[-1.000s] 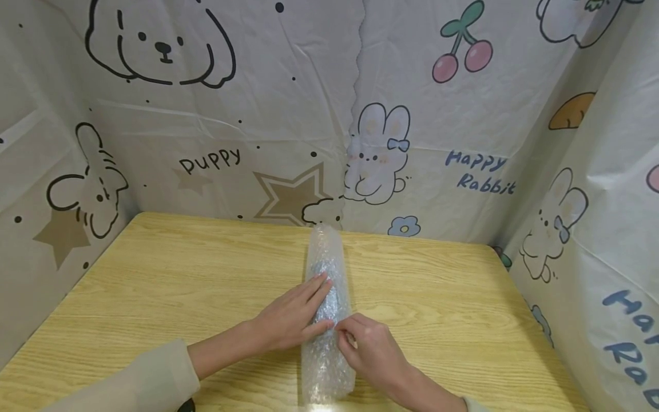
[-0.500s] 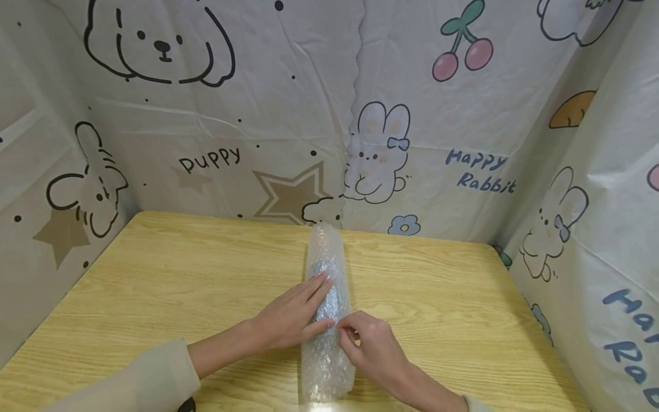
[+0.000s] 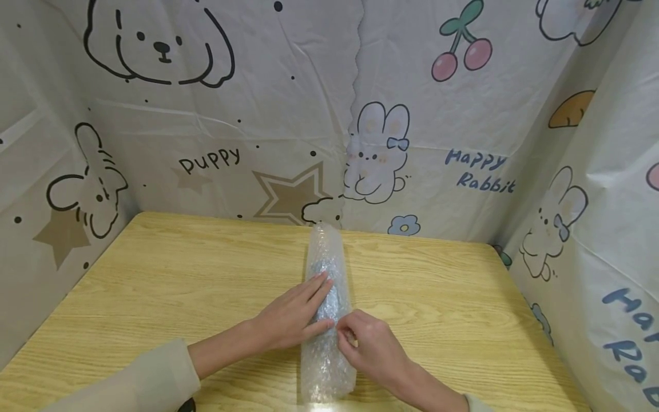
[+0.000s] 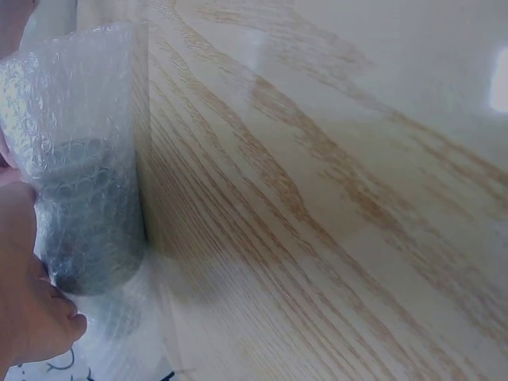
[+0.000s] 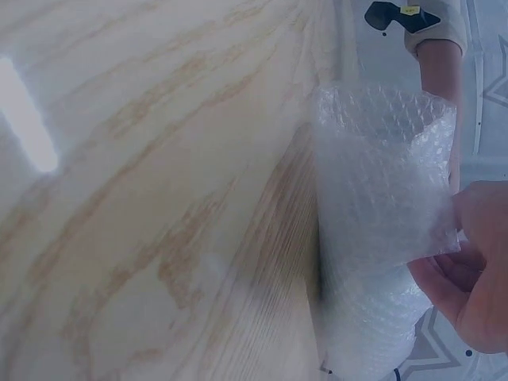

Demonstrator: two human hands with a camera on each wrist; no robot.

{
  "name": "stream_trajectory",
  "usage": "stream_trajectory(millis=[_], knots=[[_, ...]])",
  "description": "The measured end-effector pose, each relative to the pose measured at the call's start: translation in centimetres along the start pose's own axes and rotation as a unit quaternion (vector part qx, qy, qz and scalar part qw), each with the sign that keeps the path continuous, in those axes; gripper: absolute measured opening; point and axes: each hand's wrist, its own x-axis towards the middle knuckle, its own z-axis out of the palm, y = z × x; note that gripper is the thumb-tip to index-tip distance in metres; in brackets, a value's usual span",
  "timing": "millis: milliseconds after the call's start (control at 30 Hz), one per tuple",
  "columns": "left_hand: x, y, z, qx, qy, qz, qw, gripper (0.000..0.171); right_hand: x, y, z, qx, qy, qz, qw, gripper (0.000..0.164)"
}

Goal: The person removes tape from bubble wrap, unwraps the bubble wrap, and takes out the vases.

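Note:
A long bubble wrap bundle (image 3: 326, 366) lies lengthwise away from me at the middle of the wooden table. Through its layers in the left wrist view, a dark, bottle-like cylinder (image 4: 87, 222) shows faintly; its exact kind is blurred by the wrap. My left hand (image 3: 290, 317) rests on the left side and top of the bundle with its fingers extended. At the right side, just by the left thumb, my right hand (image 3: 374, 348) pinches the bubble wrap between thumb and forefinger. The right wrist view shows the loose wrap edge (image 5: 432, 230) at those fingers.
The wooden table (image 3: 437, 297) has a light yellow grain. A printed cloth (image 3: 278, 114) with puppies and rabbits hangs behind it and along both sides. The far end of the bundle reaches close to the table's back edge.

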Motion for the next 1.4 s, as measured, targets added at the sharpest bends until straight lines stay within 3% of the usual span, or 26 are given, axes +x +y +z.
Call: stream_trajectory(millis=[333,767,1400], knots=[[-0.2,-0.1,0.0,0.007,-0.006,-0.003,1.0000,0.074,0.5,-0.3,-0.3,-0.054,-0.016,-0.045,0.997,0.011],[-0.6,-0.3,0.1,-0.010,-0.005,-0.012,0.9999,0.076,0.5,0.1,-0.1,-0.027,0.022,-0.006,0.999,0.013],[-0.5,-0.4,0.0,-0.011,-0.016,-0.016,0.9997,0.077,0.0,1.2,-1.4,-0.036,0.055,0.010,0.998,0.013]])
